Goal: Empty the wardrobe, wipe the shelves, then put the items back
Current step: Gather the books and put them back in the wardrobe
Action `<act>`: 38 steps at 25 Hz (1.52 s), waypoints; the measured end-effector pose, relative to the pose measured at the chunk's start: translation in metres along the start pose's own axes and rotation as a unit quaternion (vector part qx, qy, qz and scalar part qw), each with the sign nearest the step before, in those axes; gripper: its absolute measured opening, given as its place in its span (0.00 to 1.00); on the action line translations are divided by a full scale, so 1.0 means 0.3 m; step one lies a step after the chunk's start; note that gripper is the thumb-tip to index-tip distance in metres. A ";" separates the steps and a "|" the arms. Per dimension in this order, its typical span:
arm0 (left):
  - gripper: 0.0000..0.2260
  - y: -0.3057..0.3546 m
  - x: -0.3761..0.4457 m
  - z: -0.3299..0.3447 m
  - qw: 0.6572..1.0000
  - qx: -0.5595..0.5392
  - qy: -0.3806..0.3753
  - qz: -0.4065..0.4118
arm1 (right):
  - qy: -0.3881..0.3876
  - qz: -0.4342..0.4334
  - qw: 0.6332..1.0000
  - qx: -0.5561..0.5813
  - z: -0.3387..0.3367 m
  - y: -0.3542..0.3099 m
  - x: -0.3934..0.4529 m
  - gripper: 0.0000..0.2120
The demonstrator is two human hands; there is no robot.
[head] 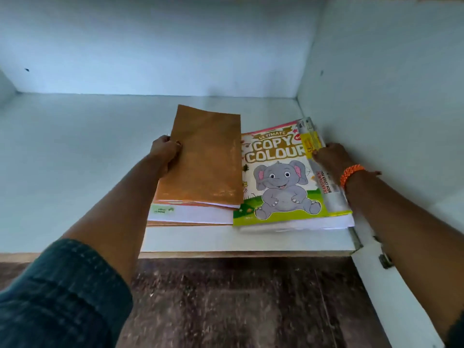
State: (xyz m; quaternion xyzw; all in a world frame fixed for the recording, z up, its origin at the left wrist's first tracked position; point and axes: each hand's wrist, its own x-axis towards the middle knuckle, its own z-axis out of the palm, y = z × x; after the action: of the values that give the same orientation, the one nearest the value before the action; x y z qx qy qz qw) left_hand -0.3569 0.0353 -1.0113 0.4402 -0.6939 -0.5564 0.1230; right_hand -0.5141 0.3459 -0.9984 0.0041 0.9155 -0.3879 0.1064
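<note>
Two hands are showing: one left hand (164, 153) and one right hand (331, 156). One brown-covered book (203, 156) is topping the left stack (190, 214), whose further books are too edge-on to count. One elephant colouring book (278, 182) is topping the right stack. One roll of transparent book cover (326, 187) is lying along it. One orange wristband (351, 173) is showing.

Cool, soft daylight from behind viewer; shelf (75, 172) evenly lit, faint shadows under arms. Mild glare on brown book cover (206, 159). Wide-angle bending at edges; floor (226, 305) slightly blurred.
</note>
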 end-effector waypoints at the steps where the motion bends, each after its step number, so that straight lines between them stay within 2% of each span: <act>1: 0.13 -0.011 0.033 0.006 1.000 0.011 0.007 0.006 | 0.018 0.001 1.000 -0.026 0.022 0.025 0.028 0.16; 5: 0.13 -0.074 0.061 -0.045 0.999 0.053 0.002 -0.002 | 0.087 0.010 0.995 -0.052 0.097 0.080 0.057 0.17; 8: 0.15 -0.135 0.036 -0.066 0.988 0.138 0.063 -0.004 | 0.126 0.001 0.988 -0.088 0.130 0.084 0.039 0.19; 11: 0.17 -0.124 -0.017 -0.041 0.968 0.221 0.113 0.030 | 0.195 -0.061 0.963 -0.173 0.184 0.036 -0.022 0.26; 12: 0.18 -0.120 -0.035 -0.021 0.963 0.241 0.115 0.035 | 0.183 -0.095 0.959 -0.194 0.224 0.012 -0.057 0.29; 14: 0.21 -0.111 -0.070 0.029 0.952 0.280 0.116 0.038 | 0.104 -0.169 0.954 -0.223 0.325 -0.034 -0.139 0.31; 17: 0.25 -0.123 -0.096 0.084 0.922 0.364 0.115 0.063 | 0.020 -0.207 0.939 -0.274 0.448 -0.052 -0.234 0.33; 19: 0.24 -0.149 -0.100 0.087 0.908 0.395 0.103 0.091 | 0.014 -0.199 0.936 -0.291 0.469 -0.046 -0.242 0.33; 23: 0.21 -0.183 -0.120 0.047 0.909 0.397 0.080 0.098 | 0.016 -0.166 0.928 -0.333 0.443 -0.063 -0.204 0.32; 25: 0.19 -0.189 -0.114 0.018 0.898 0.411 0.066 0.139 | 0.009 -0.156 0.930 -0.333 0.446 -0.072 -0.200 0.32; 27: 0.20 -0.189 -0.095 -0.023 0.912 0.373 0.056 0.160 | 0.009 -0.158 0.930 -0.333 0.449 -0.079 -0.204 0.32; 30: 0.24 -0.196 -0.085 -0.055 0.938 0.291 0.070 0.172 | 0.008 -0.150 0.930 -0.336 0.446 -0.093 -0.203 0.33; 35: 0.18 -0.202 -0.053 -0.040 0.945 0.254 0.110 0.173 | 0.043 -0.182 0.926 -0.329 0.467 -0.132 -0.215 0.31; 38: 0.13 -0.173 -0.051 -0.019 0.910 0.347 0.149 0.173 | 0.054 -0.197 0.933 -0.297 0.446 -0.138 -0.214 0.29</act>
State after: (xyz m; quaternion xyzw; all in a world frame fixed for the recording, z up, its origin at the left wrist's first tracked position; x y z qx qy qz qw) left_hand -0.3197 0.0434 -1.0501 0.4065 -0.8819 -0.1783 0.1589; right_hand -0.4295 0.2267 -1.0467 -0.1874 0.9757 -0.1109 -0.0256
